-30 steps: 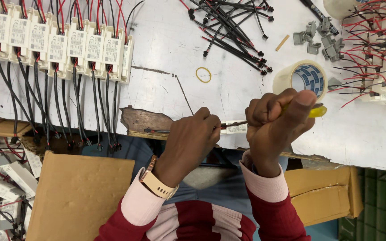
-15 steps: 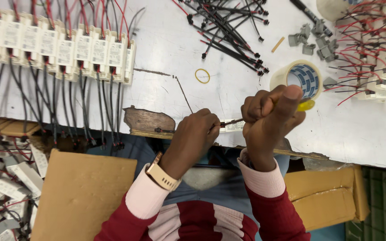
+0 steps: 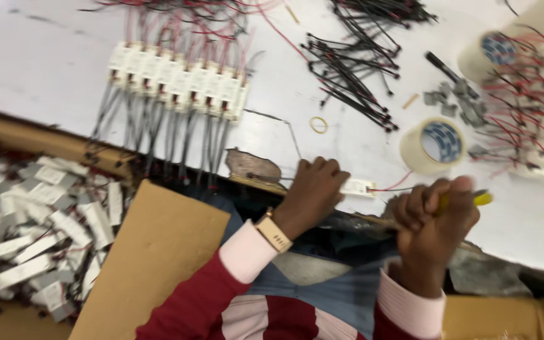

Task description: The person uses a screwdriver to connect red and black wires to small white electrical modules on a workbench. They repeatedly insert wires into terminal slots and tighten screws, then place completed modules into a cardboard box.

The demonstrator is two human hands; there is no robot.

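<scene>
At the near edge of the white table (image 3: 45,69) the left hand (image 3: 313,192) presses down on a small white module (image 3: 358,187) with red wires trailing from it — grip closed over its end. The right hand (image 3: 434,217) sits just beside it, fist clamped round a yellow-handled tool (image 3: 481,199). A roll of clear tape (image 3: 434,145) stands near, a row of white modules (image 3: 177,82) farther left.

hands parted | left hand (image 3: 313,192) presses white module (image 3: 357,187) | right hand (image 3: 436,217) withdrawn with screwdriver (image 3: 473,199)
</scene>
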